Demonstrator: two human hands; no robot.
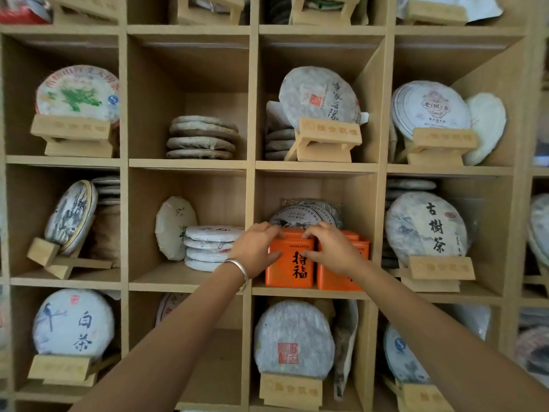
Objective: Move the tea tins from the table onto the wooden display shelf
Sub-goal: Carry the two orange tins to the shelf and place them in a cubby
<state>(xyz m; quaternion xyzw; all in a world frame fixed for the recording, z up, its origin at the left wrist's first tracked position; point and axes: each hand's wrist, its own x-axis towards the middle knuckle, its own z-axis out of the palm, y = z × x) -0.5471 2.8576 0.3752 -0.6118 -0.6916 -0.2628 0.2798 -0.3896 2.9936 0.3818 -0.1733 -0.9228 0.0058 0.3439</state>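
I saw two orange tea tins [290, 264] standing upright, side by side, in one wooden display shelf [312, 291] compartment.

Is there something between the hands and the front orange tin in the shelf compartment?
Nothing visible. Both the left hand and right hand already hold the front orange tin, which stands on the compartment floor.

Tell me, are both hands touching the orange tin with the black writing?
Touching. In the head view, the left hand and right hand both grip the front orange tin: fingers over its lid, thumbs on its front.
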